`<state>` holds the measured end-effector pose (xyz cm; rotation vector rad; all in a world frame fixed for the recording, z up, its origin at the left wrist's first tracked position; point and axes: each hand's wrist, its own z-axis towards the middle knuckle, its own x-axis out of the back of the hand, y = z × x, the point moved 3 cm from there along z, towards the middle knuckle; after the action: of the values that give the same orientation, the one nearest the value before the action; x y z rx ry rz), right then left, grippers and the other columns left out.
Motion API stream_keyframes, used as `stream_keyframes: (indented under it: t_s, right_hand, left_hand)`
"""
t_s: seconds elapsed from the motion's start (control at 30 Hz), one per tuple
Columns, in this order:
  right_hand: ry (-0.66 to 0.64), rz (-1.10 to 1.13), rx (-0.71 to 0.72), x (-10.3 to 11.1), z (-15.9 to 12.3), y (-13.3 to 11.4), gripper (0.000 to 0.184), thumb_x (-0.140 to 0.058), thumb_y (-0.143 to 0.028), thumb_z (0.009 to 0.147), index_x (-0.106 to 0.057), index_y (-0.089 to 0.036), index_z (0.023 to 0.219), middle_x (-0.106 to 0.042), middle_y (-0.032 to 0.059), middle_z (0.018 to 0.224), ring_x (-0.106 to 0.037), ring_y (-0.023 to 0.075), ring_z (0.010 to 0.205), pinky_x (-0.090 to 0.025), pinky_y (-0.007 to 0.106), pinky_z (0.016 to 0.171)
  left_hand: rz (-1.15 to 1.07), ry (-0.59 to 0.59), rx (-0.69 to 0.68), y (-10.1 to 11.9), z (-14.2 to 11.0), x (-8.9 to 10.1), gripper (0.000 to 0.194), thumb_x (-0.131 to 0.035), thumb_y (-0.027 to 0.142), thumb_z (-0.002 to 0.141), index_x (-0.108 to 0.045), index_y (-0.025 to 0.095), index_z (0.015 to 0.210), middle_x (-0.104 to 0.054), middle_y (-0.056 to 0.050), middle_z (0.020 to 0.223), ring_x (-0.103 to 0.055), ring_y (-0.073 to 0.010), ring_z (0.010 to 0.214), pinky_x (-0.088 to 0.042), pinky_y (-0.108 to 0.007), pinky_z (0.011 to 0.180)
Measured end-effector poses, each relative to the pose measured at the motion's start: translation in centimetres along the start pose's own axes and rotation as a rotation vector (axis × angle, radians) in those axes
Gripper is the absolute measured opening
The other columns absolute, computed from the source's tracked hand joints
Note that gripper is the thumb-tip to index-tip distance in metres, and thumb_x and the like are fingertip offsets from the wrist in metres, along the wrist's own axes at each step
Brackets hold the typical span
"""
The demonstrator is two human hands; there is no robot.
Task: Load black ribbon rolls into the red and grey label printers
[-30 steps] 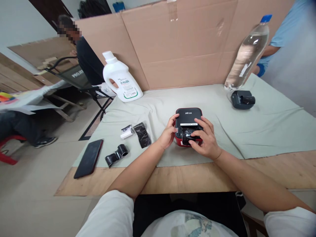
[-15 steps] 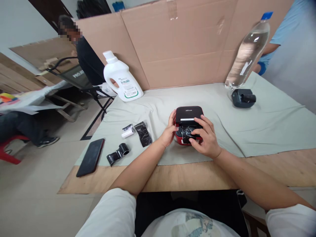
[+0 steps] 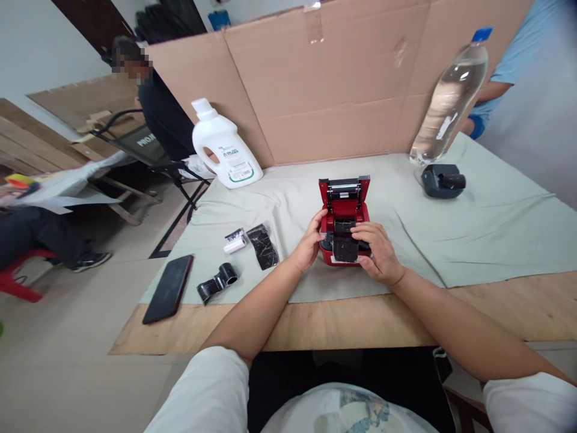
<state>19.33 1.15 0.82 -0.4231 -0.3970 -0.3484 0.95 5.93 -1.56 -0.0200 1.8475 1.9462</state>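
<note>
A small red-and-black label printer (image 3: 345, 207) sits before me with its lid tipped up and back, showing a red interior with a roller. From a dark roll inside it, a shiny black strip (image 3: 345, 249) runs out over the front edge. My left hand (image 3: 311, 243) is closed around the printer's left side, thumb on the rim. Over the right side lies my right hand (image 3: 378, 249), its fingertips on the strip's right edge and its thumb low at the front. Part of the printer's right side is hidden by it.
Left of the printer lie a flat black strip (image 3: 262, 246), a small white roll (image 3: 235, 242), a curled black strip (image 3: 217, 282) and a phone (image 3: 168, 288). Behind are a white jug (image 3: 228, 150), a water bottle (image 3: 453, 102), a dark device (image 3: 443, 181) and a cardboard wall (image 3: 333, 90).
The printer's lid has swung from shut to fully raised. The right fingers have shifted from the front of the black strip toward its right edge. The left hand has stayed on the printer's side.
</note>
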Motion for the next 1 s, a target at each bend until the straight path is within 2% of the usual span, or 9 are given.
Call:
stream_keyframes:
  t_s: [0.13, 0.3, 0.4, 0.53, 0.63, 0.7, 0.8, 0.9, 1.0]
  right_hand:
    - [0.073, 0.034, -0.053, -0.1, -0.2, 0.3, 0.042, -0.035, -0.047, 0.096, -0.052, -0.02, 0.123, -0.063, 0.0144, 0.112, -0.056, 0.0305, 0.111, -0.048, 0.055, 0.094]
    - [0.086, -0.006, -0.055, -0.4, -0.2, 0.3, 0.035, -0.035, -0.044, 0.097, -0.055, -0.022, 0.115, -0.063, 0.0126, 0.109, -0.058, 0.029, 0.107, -0.048, 0.053, 0.091]
    - [0.074, -0.024, -0.05, -0.4, -0.3, 0.4, 0.033, -0.034, -0.043, 0.097, -0.056, -0.022, 0.112, -0.064, 0.0122, 0.108, -0.058, 0.0285, 0.106, -0.047, 0.053, 0.091]
    - [0.063, -0.025, -0.037, -0.3, -0.4, 0.4, 0.033, -0.034, -0.042, 0.097, -0.055, -0.022, 0.113, -0.063, 0.0126, 0.108, -0.058, 0.0284, 0.107, -0.047, 0.053, 0.091]
    - [0.072, -0.021, -0.031, -0.2, -0.3, 0.3, 0.034, -0.034, -0.042, 0.097, -0.054, -0.021, 0.115, -0.062, 0.0132, 0.111, -0.057, 0.0285, 0.107, -0.047, 0.053, 0.092]
    - [0.086, -0.028, -0.04, -0.1, -0.2, 0.3, 0.035, -0.035, -0.042, 0.097, -0.053, -0.021, 0.117, -0.061, 0.0139, 0.114, -0.056, 0.0292, 0.109, -0.047, 0.053, 0.093]
    - [0.109, -0.047, -0.062, 0.1, -0.3, 0.5, 0.037, -0.035, -0.042, 0.096, -0.051, -0.02, 0.121, -0.059, 0.0146, 0.119, -0.054, 0.0303, 0.113, -0.045, 0.055, 0.096]
    - [0.128, -0.063, -0.088, 0.1, -0.5, 0.9, 0.04, -0.035, -0.044, 0.096, -0.049, -0.02, 0.125, -0.057, 0.0149, 0.122, -0.053, 0.031, 0.115, -0.044, 0.057, 0.097]
    - [0.122, -0.078, -0.107, 0.1, -0.8, 1.3, 0.043, -0.034, -0.047, 0.096, -0.047, -0.02, 0.126, -0.056, 0.0151, 0.123, -0.053, 0.0316, 0.116, -0.044, 0.057, 0.097]
  left_hand:
    - [0.229, -0.026, -0.021, 1.0, 0.2, 0.9, 0.059, -0.056, 0.033, 0.072, -0.053, 0.023, 0.129, -0.049, -0.007, 0.142, -0.044, -0.0291, 0.133, -0.032, -0.046, 0.112]
    - [0.793, 0.08, -0.227, 4.9, 1.9, 0.3, 0.027, -0.055, 0.031, 0.081, -0.065, 0.019, 0.103, -0.061, -0.01, 0.121, -0.055, -0.0229, 0.117, -0.043, -0.038, 0.101]
    - [1.057, -0.151, -0.221, 6.5, 3.6, -2.3, 0.026, -0.05, 0.022, 0.085, -0.065, 0.018, 0.106, -0.068, -0.007, 0.11, -0.062, -0.0179, 0.101, -0.047, -0.033, 0.095]
    - [1.566, -0.578, 0.005, 6.4, 5.7, -5.5, 0.037, -0.054, 0.023, 0.084, -0.062, 0.018, 0.12, -0.066, -0.009, 0.125, -0.061, -0.0241, 0.114, -0.043, -0.038, 0.101]
    - [1.808, -0.716, 0.158, 5.8, 6.9, -6.8, 0.035, -0.055, 0.027, 0.084, -0.065, 0.018, 0.116, -0.069, -0.011, 0.119, -0.063, -0.0279, 0.11, -0.043, -0.041, 0.098]
    - [1.851, -0.694, 0.205, 5.2, 7.4, -7.1, 0.029, -0.057, 0.025, 0.081, -0.069, 0.016, 0.106, -0.072, -0.013, 0.108, -0.065, -0.0286, 0.103, -0.043, -0.042, 0.097]
    - [1.751, -0.548, 0.204, 4.6, 7.8, -6.5, 0.02, -0.066, 0.022, 0.071, -0.071, 0.017, 0.09, -0.073, -0.011, 0.092, -0.066, -0.0297, 0.098, -0.04, -0.043, 0.1]
    - [1.54, -0.399, 0.061, 4.4, 7.8, -5.3, 0.027, -0.072, 0.019, 0.06, -0.071, 0.02, 0.087, -0.072, -0.007, 0.087, -0.065, -0.0301, 0.095, -0.043, -0.041, 0.097]
    - [1.271, -0.366, -0.06, 4.9, 7.2, -4.3, 0.034, -0.069, 0.014, 0.057, -0.069, 0.02, 0.09, -0.07, -0.003, 0.089, -0.064, -0.0245, 0.086, -0.049, -0.038, 0.088]
